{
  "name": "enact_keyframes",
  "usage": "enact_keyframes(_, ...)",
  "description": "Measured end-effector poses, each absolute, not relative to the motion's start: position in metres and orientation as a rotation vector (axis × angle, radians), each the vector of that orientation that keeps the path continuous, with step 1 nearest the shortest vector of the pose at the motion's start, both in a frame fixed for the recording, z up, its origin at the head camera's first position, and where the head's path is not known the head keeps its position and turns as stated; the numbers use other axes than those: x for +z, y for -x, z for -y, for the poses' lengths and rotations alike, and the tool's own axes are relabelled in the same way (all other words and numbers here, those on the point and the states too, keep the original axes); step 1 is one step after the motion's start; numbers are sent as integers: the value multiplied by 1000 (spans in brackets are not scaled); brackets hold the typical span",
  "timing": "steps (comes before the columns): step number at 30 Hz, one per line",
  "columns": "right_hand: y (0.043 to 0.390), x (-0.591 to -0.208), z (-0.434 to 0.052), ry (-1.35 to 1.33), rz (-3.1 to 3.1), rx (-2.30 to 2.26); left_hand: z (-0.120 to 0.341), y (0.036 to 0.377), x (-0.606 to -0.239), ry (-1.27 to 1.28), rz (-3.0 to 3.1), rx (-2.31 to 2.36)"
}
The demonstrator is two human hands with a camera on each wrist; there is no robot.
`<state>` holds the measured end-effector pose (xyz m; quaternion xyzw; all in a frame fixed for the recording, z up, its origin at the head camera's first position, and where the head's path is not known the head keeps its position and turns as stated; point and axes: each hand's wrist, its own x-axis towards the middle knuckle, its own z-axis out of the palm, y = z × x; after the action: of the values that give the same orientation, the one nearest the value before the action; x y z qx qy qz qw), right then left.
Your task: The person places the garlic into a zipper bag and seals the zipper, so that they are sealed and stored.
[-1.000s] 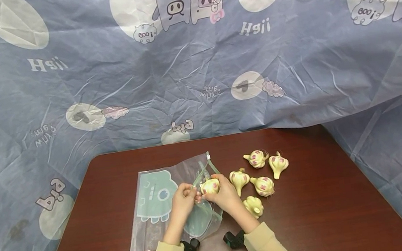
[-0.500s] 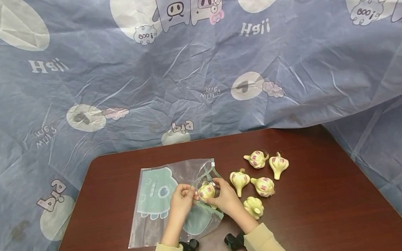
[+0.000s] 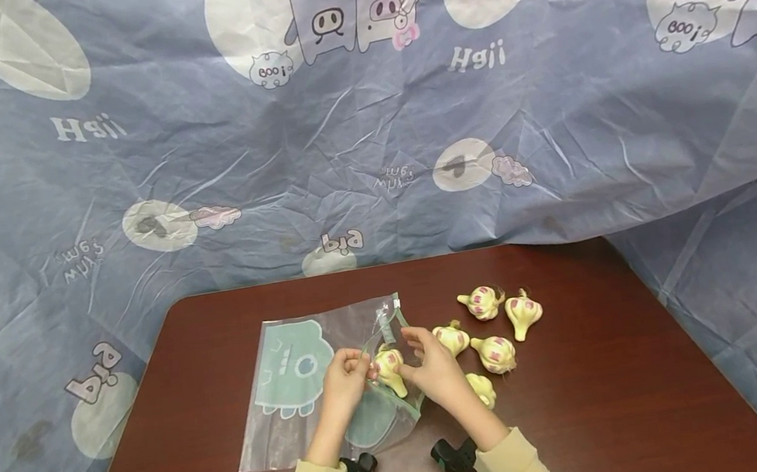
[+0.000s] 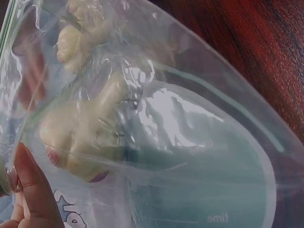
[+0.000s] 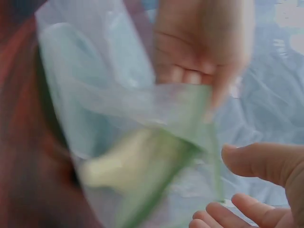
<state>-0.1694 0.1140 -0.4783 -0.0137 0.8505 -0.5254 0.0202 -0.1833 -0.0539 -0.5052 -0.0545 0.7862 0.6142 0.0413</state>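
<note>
On the table (image 3: 579, 400), left grip (image 3: 345, 376) pinches the bag (image 3: 299, 401) mouth; right grip (image 3: 436, 369) spread beside a garlic bulb (image 3: 389, 363) inside

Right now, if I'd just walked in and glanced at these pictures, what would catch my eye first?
Probably the two hands at the near middle of the dark red table: the left hand pinches open the mouth of a clear zip bag printed with a teal cartoon, and a garlic bulb sits in that mouth beside the right hand. Next, the loose garlic bulbs clustered to their right, and behind it all a crumpled blue cartoon-pig cloth.
</note>
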Motion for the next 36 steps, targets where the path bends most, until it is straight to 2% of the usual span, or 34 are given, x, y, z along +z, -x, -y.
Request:
enact_keyframes(6, 165, -458, -143, -25, -2641, -1708, 53, 183, -503, 181, -2408, 1892)
enact_keyframes(13, 167, -452, -192, -223, -2655, -1791, 53, 183, -501, 189, -2403, 1908)
enact_keyframes(23, 166, -460, -247, -442, -2728, -1726, 54, 182, -501, 200, -2386, 1947)
enact_keyframes(36, 169, -482, -289, -720, -2831, -1668, 58, 181, -496, 199, -2334, 1995)
